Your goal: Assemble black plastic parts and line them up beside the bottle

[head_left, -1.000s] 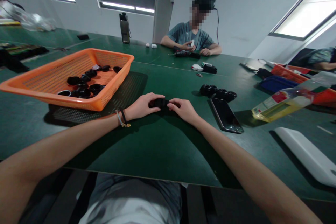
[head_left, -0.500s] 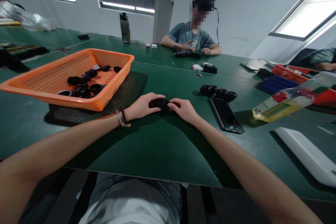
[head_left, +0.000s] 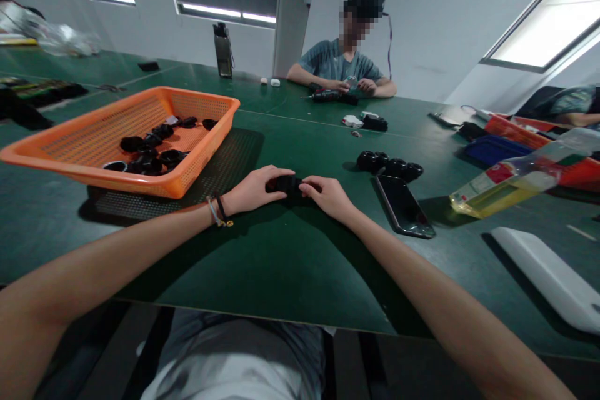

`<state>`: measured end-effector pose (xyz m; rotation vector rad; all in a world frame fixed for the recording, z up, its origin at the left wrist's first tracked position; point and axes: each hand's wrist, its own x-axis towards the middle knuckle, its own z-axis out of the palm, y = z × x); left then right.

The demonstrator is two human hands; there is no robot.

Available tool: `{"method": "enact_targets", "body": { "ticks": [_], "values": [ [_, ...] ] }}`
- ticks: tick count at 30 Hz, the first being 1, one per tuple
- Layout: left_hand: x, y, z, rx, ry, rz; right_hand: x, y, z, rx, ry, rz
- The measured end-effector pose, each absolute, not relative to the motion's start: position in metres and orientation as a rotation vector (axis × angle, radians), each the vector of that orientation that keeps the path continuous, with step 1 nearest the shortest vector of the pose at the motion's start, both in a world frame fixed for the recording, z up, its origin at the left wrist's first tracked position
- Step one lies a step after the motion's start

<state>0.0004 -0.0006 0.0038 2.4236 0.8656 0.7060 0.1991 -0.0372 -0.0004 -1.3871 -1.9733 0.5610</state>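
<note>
Two bare hands meet near the middle of the green table point(head_left: 281, 262). At the far left, an orange basket point(head_left: 140, 184) sits on the tabletop with a scatter of black round parts point(head_left: 147, 156) in its bottom. Just right of it is the left hand point(head_left: 255, 190), bracelets at the wrist. It lies palm-down with its fingers curled onto the left end of a small black part point(head_left: 285, 184). That part is down at the tabletop, right between both hands. The right hand point(head_left: 330, 197) closes thumb and fingertips on the part's right end, so both hands grip the one piece.

Farther right and a little beyond, a cluster of black round pieces point(head_left: 390, 164) sits just beside a dark phone point(head_left: 404, 206) lying flat. Past that, a clear bottle point(head_left: 509, 182) of yellowish liquid lies on its side. A white flat slab point(head_left: 548, 275) lies nearer the table's edge. Across the table a seated person point(head_left: 340, 65) has both hands close together.
</note>
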Motion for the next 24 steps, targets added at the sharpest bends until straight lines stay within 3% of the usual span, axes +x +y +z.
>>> {"method": "enact_targets", "body": {
  "ticks": [24],
  "values": [
    [0.0003, -0.0002, 0.0044, 2.37, 0.85, 0.716, 0.1997, -0.0386, -0.0063, -1.247, -1.847, 0.665]
  ]
}}
